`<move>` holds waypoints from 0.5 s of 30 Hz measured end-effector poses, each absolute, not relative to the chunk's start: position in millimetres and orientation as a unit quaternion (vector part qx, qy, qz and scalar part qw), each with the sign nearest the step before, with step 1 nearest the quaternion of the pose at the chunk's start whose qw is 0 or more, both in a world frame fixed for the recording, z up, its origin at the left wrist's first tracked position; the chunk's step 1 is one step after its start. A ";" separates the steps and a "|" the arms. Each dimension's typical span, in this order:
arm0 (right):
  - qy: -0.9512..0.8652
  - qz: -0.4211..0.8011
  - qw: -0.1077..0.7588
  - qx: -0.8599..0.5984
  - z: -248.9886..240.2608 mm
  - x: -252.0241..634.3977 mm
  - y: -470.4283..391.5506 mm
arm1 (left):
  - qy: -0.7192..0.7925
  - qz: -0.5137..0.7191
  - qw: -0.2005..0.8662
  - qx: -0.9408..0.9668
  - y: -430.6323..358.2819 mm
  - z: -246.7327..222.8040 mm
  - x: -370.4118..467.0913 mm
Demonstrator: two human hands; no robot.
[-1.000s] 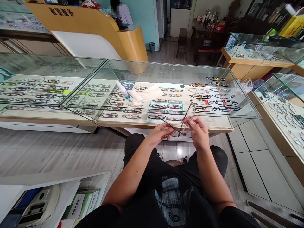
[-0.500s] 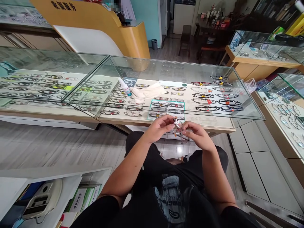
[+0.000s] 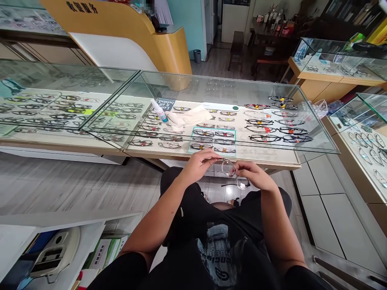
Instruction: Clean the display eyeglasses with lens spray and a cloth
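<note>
Round thin-rimmed eyeglasses (image 3: 228,167) hang between my two hands in front of the display case, one lens lower than the other. My left hand (image 3: 202,163) pinches the frame at its upper left, fingertips closed. My right hand (image 3: 254,174) grips the middle, near the bridge between the lenses. A dark temple arm sticks out below the lenses. On the glass top lie a white spray bottle (image 3: 159,111) and a crumpled white cloth (image 3: 190,117).
The glass display case (image 3: 272,159) holds rows of glasses. White drawers (image 3: 325,209) stand at the right, and an open white shelf (image 3: 75,215) with boxes is at the lower left. My knees are under the case's front edge.
The eyeglasses have turned, so both round lenses now show more openly and the dark temple arm lies lower. My right hand has shifted slightly down and right.
</note>
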State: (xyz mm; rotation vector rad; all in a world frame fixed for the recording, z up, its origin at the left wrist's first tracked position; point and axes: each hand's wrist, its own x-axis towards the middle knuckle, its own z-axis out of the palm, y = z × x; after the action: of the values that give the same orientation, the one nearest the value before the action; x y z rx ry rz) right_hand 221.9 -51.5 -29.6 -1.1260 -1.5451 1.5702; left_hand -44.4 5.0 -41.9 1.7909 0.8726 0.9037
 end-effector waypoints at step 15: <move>-0.351 0.816 0.365 -0.280 -47.2 180.6 -54.4 | 0.390 0.392 0.425 0.716 13.5 -26.4 -61.9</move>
State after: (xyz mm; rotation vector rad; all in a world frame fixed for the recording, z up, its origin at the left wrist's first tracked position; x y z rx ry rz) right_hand 180.6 -54.4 -47.2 -0.7213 -0.9023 2.0976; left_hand -61.9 13.5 -26.4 1.7911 0.9763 0.9799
